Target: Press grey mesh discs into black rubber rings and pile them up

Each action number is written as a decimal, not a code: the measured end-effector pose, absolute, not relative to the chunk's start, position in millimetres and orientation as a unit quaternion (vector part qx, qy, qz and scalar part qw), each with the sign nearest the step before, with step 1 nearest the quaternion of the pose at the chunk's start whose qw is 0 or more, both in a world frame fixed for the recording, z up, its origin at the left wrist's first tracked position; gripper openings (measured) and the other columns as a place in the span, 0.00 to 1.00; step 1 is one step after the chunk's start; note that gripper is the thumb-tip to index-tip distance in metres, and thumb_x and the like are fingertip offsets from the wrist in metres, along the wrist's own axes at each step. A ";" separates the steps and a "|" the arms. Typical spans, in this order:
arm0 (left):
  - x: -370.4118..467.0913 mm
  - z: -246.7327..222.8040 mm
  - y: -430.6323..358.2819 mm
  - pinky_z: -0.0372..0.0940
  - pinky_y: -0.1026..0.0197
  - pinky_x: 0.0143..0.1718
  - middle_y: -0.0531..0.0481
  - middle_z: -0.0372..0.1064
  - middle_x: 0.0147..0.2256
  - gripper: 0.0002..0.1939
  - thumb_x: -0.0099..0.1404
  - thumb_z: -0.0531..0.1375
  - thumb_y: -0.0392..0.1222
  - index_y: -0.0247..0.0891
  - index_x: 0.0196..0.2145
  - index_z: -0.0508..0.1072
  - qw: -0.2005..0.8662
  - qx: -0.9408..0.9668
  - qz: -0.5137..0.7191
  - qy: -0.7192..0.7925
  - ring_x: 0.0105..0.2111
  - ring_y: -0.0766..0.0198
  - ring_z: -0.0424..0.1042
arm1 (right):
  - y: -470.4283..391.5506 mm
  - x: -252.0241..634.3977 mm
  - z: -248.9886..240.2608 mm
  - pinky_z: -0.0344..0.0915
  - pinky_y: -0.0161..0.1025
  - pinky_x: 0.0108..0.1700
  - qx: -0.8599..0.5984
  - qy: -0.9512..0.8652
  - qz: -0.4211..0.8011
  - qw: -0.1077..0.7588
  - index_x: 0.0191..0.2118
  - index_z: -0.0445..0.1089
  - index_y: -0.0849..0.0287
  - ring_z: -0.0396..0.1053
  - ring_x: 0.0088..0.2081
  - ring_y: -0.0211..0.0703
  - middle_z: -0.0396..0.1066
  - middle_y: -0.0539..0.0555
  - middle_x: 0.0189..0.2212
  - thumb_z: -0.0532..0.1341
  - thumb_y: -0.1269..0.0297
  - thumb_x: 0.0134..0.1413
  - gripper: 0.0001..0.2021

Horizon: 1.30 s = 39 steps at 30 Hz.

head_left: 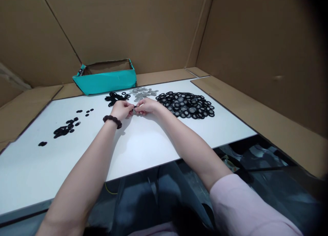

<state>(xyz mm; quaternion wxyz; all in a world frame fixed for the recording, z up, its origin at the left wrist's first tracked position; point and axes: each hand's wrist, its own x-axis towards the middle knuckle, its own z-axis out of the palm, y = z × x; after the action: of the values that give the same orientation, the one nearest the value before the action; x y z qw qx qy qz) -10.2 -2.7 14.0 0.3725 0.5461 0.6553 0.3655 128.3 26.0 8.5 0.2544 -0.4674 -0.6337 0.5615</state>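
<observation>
Close together over the middle of the white table (pixel 143 140), my left hand (pixel 122 110) and my right hand (pixel 146 106) meet fingertip to fingertip. Both are closed in a pinch on a small black piece (pixel 134 107), mostly covered by the fingers; it may be a ring. Just beyond my left hand lies a cluster of black rings (pixel 115 97). Behind my right hand are scattered thin grey discs (pixel 143 92). To its right spreads a large heap of black rings with grey centres (pixel 188 104).
Several black discs (pixel 64 129) lie scattered at the left of the table. A turquoise-fronted cardboard box (pixel 107 81) stands at the back edge. Tall cardboard walls (pixel 143 27) enclose the back and sides. The table's front edge is near my forearms.
</observation>
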 end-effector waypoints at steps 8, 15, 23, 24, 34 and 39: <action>-8.2 23.4 -5.7 0.64 0.66 0.24 0.49 0.66 0.16 0.11 0.62 0.55 0.33 0.31 0.22 0.68 0.457 0.472 0.368 0.658 0.17 0.69 0.66 | 22.8 129.0 14.0 0.58 0.26 0.20 -0.460 -0.627 0.557 0.291 0.19 0.64 0.65 0.58 0.14 0.26 0.61 0.47 0.12 0.60 0.79 0.53 0.14; -3.1 26.3 -10.3 0.65 0.65 0.25 0.49 0.66 0.17 0.11 0.61 0.57 0.31 0.31 0.21 0.67 0.462 0.453 0.396 0.652 0.17 0.69 0.66 | 23.4 127.9 13.9 0.58 0.25 0.19 -0.461 -0.614 0.565 0.304 0.18 0.64 0.66 0.58 0.14 0.27 0.62 0.47 0.12 0.62 0.78 0.51 0.13; -5.2 19.3 -7.2 0.65 0.64 0.23 0.49 0.65 0.16 0.13 0.62 0.56 0.33 0.32 0.20 0.67 0.440 0.464 0.398 0.658 0.16 0.68 0.66 | 23.1 125.5 12.2 0.58 0.24 0.18 -0.477 -0.597 0.571 0.300 0.18 0.63 0.65 0.58 0.14 0.27 0.61 0.47 0.10 0.61 0.78 0.53 0.14; -6.0 19.1 -6.8 0.66 0.64 0.24 0.49 0.65 0.17 0.12 0.62 0.56 0.33 0.32 0.20 0.67 0.449 0.458 0.404 0.652 0.17 0.68 0.67 | 23.3 125.4 11.9 0.58 0.24 0.18 -0.473 -0.593 0.574 0.307 0.19 0.64 0.66 0.58 0.13 0.27 0.61 0.47 0.10 0.60 0.78 0.53 0.14; -1.6 11.6 -2.4 0.67 0.62 0.23 0.50 0.65 0.17 0.10 0.61 0.56 0.32 0.31 0.22 0.67 0.431 0.441 0.458 0.640 0.15 0.69 0.65 | 19.7 114.7 12.8 0.61 0.24 0.19 -0.474 -0.480 0.643 0.362 0.19 0.63 0.67 0.59 0.14 0.26 0.61 0.47 0.12 0.56 0.80 0.56 0.15; -2.0 8.1 -0.2 0.66 0.65 0.26 0.50 0.69 0.22 0.04 0.56 0.58 0.29 0.29 0.30 0.73 0.391 0.481 0.491 0.612 0.19 0.70 0.68 | 14.5 115.2 16.3 0.64 0.23 0.22 -0.460 -0.434 0.677 0.376 0.22 0.63 0.68 0.61 0.15 0.25 0.63 0.47 0.13 0.55 0.79 0.59 0.14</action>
<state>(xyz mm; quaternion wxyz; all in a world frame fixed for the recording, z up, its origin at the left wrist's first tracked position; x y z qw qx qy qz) -2.0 -0.2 8.1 0.3912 0.4815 0.6117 0.4908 115.2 14.5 16.3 0.3758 -0.4597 -0.4344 0.6773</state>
